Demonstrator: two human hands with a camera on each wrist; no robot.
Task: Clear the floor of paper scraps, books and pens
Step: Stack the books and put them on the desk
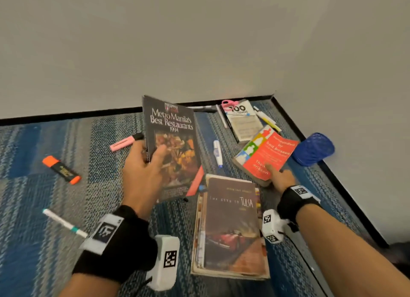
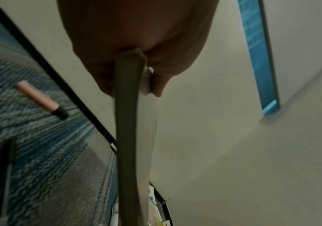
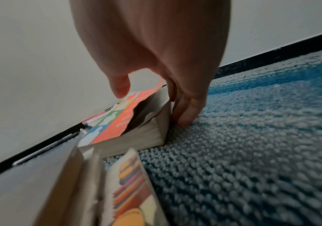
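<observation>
**Floor corner: books and pens, both hands on books**

- Left hand (image 1: 142,163): grasps the dark restaurant book (image 1: 172,145) by its spine edge, thumb across the cover, and holds it lifted and tilted above the carpet (image 1: 44,263). The left wrist view shows the book (image 2: 131,137) edge-on, pinched between thumb and fingers.
- Right hand (image 1: 280,178): at 3 o'clock; thumb over the cover of the red book (image 1: 268,154), fingers down at its near edge. In the right wrist view the fingertips (image 3: 185,120) touch the carpet beside the page block and the book (image 3: 129,122) tilts, near edge raised, cover gaping; the hand is closing round it, not yet clamped.
- Stack (image 1: 230,228): at 5 o'clock, brown book on top, flat on the carpet, just beside the red book.
- White book (image 1: 243,121): at 1 o'clock by the skirting, with pink scissors (image 1: 229,103) at its far end and pens (image 1: 266,118) alongside.
- Blue basket (image 1: 312,149): at 2 o'clock, against the wall.
- Correction pen (image 1: 217,151): between the restaurant book and the red book.
- Pink highlighter (image 1: 125,142): at 11 o'clock, just left of the held book.
- Orange highlighter (image 1: 61,169): at 9 o'clock, well apart.
- White marker (image 1: 64,223): at 8 o'clock, near the left wrist.
</observation>
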